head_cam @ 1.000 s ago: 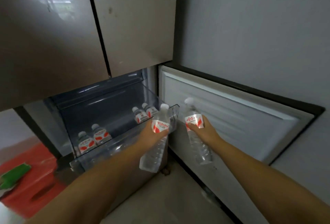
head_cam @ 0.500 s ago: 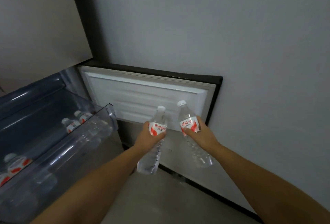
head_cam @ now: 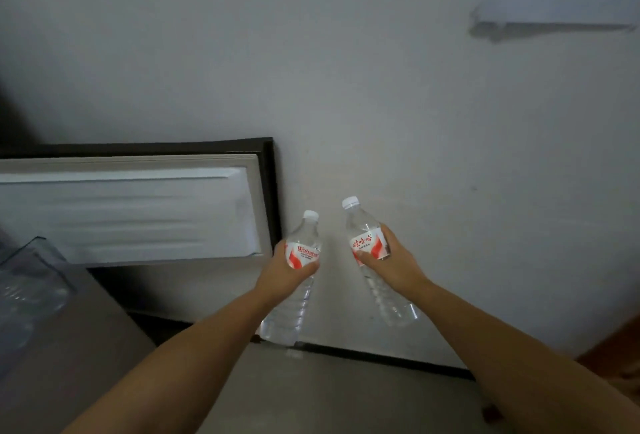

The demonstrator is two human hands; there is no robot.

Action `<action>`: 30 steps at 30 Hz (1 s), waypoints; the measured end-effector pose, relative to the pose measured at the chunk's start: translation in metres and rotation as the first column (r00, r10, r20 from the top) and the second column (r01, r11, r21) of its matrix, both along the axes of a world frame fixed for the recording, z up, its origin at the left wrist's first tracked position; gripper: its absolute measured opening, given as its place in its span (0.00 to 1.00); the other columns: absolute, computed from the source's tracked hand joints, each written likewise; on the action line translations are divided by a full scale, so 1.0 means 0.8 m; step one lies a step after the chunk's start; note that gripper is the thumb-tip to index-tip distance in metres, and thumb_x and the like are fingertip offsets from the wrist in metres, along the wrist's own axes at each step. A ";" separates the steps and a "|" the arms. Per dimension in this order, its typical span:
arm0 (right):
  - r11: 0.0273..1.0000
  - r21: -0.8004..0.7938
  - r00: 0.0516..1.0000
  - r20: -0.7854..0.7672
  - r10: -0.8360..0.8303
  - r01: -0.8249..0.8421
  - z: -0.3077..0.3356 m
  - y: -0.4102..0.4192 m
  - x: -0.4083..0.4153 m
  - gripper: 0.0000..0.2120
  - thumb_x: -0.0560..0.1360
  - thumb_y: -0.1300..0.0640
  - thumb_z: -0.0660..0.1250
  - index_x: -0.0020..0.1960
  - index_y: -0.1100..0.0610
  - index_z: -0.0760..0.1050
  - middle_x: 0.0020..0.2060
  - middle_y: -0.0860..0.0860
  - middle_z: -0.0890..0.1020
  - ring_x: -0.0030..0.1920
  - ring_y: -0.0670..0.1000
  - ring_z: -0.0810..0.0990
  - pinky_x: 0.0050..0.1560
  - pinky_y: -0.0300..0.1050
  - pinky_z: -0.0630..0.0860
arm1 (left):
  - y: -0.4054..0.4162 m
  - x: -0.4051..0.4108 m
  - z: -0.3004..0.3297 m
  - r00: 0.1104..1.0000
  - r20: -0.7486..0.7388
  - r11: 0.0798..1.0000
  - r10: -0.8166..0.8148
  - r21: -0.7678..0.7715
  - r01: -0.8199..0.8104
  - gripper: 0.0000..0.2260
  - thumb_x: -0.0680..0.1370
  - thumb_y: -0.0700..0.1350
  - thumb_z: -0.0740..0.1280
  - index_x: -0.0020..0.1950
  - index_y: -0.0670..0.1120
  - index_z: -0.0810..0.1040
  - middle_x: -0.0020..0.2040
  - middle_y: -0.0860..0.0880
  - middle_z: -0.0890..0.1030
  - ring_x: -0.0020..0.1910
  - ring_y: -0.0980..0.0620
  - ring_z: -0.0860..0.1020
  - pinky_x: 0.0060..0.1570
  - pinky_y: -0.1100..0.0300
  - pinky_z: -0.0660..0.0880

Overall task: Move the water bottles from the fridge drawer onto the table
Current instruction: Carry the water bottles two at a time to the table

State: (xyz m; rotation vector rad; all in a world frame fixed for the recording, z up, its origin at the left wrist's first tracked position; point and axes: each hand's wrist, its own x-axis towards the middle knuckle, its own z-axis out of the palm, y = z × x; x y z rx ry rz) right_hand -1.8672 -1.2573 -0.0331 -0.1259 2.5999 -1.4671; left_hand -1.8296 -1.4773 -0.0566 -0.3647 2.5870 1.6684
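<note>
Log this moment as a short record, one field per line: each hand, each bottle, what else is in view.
left hand: left hand grips the left bottle around its label
right hand: right hand grips the right bottle around its label
bottle state: both capped, clear, tilted, tops leaning away from the person, apart from each other
fridge door: open fridge door at left, white inner side showing
drawer: corner of the clear drawer at the left edge; contents too blurred to tell
background: grey wall
table: not in view
</note>
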 end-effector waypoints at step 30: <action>0.278 -0.054 0.282 0.115 -0.953 0.959 -0.022 0.254 0.279 0.35 0.74 0.48 0.69 0.76 0.46 0.56 0.64 0.50 0.76 0.59 0.52 0.79 0.56 0.52 0.79 | 0.428 -0.039 -0.011 0.306 0.115 0.295 -0.945 -0.104 0.950 0.35 0.69 0.59 0.73 0.71 0.51 0.61 0.60 0.48 0.75 0.55 0.45 0.77 0.52 0.48 0.79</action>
